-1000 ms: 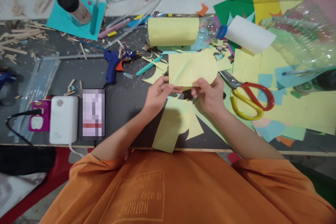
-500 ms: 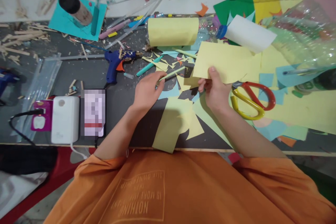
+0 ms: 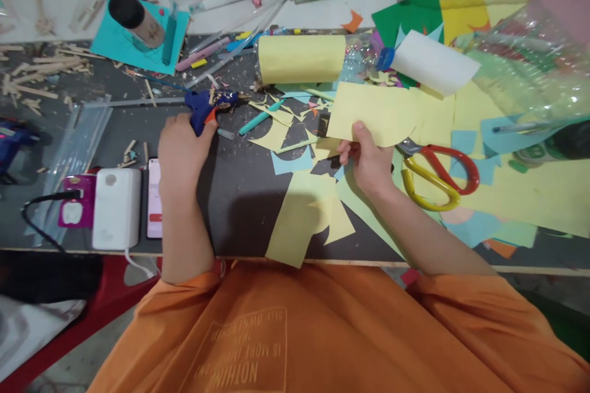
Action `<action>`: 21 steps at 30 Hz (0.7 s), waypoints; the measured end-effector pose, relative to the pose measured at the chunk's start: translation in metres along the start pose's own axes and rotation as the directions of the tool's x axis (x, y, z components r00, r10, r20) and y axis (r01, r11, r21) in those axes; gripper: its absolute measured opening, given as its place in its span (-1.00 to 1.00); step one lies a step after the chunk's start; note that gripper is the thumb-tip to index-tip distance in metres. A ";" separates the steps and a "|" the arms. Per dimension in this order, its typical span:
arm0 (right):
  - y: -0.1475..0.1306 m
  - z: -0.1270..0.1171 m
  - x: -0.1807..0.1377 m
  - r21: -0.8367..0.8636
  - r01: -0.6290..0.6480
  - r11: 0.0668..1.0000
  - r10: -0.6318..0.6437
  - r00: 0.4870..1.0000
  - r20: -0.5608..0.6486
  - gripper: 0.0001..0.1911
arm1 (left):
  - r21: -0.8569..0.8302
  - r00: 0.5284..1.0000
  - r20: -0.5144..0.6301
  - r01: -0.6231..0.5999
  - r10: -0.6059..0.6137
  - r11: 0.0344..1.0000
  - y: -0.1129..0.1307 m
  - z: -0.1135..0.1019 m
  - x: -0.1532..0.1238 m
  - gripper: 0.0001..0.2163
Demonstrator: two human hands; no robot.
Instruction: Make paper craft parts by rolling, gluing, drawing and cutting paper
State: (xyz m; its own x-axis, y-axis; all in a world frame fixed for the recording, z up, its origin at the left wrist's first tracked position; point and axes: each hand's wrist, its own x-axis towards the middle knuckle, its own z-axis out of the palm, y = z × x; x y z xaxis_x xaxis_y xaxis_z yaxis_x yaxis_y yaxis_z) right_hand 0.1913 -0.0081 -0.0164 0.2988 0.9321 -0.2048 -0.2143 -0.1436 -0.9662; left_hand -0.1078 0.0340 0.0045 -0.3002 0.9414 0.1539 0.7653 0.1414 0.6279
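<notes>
My right hand (image 3: 369,163) pinches the lower edge of a pale yellow paper sheet (image 3: 373,113) and holds it just above the dark table (image 3: 239,184). My left hand (image 3: 182,150) is far to the left, fingers wrapped round the handle of the blue glue gun (image 3: 209,104), which lies on the table with its nozzle pointing right. Yellow and blue paper offcuts (image 3: 304,215) lie between my two hands. A thin pale green stick (image 3: 295,146) rests on those scraps.
Red and yellow scissors (image 3: 436,175) lie right of my right hand. A yellow-wrapped plastic bottle (image 3: 302,58) lies behind. A white charger (image 3: 115,209) and a phone (image 3: 154,199) sit by my left forearm. Coloured sheets (image 3: 530,190) cover the right side.
My left hand let go of the yellow sheet, touched the thin green stick, then swung left onto the glue gun. My right hand kept the sheet and shifted it right.
</notes>
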 end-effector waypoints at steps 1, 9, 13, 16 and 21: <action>0.000 0.000 0.000 -0.002 -0.004 1.000 0.004 1.000 0.011 -0.54 | 0.002 1.000 0.003 -0.011 0.011 1.000 -0.006 0.003 0.003 -0.71; 0.001 -0.001 0.005 0.023 0.001 1.000 -0.002 0.998 0.063 -0.57 | -0.076 0.999 0.021 -0.044 0.046 0.996 -0.033 0.016 0.025 -0.74; 0.000 -0.001 0.004 0.010 -0.007 1.000 0.006 0.997 0.075 -0.59 | -0.113 0.998 -0.062 0.026 -0.033 0.993 -0.019 0.009 0.022 -0.72; 0.000 0.000 0.004 0.028 -0.026 0.999 0.024 0.997 0.080 -0.61 | -0.230 0.995 -0.078 0.042 -0.062 0.972 0.007 0.001 0.015 -0.77; 0.000 0.003 0.002 0.014 -0.073 0.997 0.071 0.992 0.106 -0.60 | -0.654 0.978 0.205 0.163 -0.034 0.738 0.039 0.003 -0.002 -0.60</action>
State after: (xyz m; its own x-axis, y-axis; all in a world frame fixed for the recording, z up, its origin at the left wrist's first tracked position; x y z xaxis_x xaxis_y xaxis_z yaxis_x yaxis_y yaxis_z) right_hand 0.1894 -0.0050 -0.0163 0.1826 0.9494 -0.2555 -0.2483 -0.2069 -0.9463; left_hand -0.0759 0.0389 0.0266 -0.2032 0.9788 -0.0269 0.1437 0.0569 0.9880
